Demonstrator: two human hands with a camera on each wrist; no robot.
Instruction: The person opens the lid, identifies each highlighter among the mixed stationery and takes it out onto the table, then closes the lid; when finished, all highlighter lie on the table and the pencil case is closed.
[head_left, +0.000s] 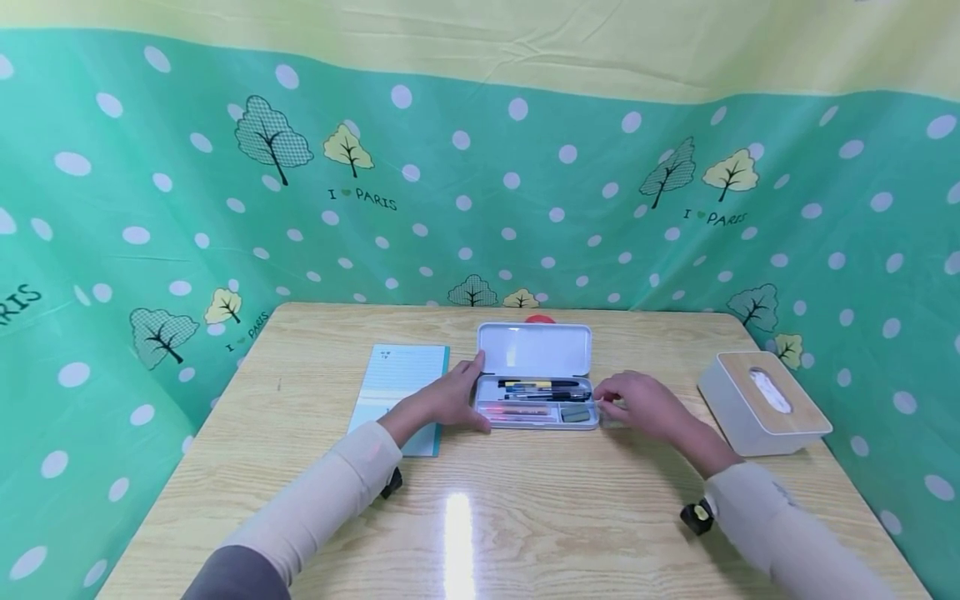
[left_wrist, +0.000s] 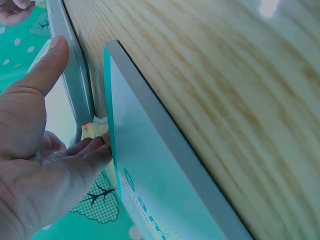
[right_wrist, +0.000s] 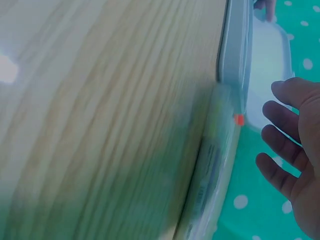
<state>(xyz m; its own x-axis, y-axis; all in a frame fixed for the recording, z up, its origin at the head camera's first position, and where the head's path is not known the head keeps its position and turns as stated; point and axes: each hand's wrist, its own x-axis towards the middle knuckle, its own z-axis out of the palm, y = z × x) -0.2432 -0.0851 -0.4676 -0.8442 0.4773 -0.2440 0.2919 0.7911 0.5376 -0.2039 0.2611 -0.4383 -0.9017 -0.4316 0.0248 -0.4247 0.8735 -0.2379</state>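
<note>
A white pencil case (head_left: pixel 537 426) stands with its lid (head_left: pixel 534 350) raised toward the back. Inside lie several pens (head_left: pixel 543 392), pinkish sticks (head_left: pixel 517 410) and a grey-green block (head_left: pixel 575 414) in its own compartment. My left hand (head_left: pixel 452 392) holds the case's left end, thumb at the front corner and fingers by the hinge. At the right end hovers my right hand (head_left: pixel 636 402), its fingers loosely bent and apart in the right wrist view, nothing between them. Beside that end, a blurred, clear item with printing (right_wrist: pixel 205 160) lies along the table.
A lined notepad (head_left: pixel 397 375) with a teal edge lies left of the case, partly under my left forearm. Toward the right edge of the table stands a tissue box (head_left: pixel 738 408) with a wooden top. Something red (head_left: pixel 540 318) shows behind the lid. A patterned green curtain (head_left: pixel 480 208) hangs behind.
</note>
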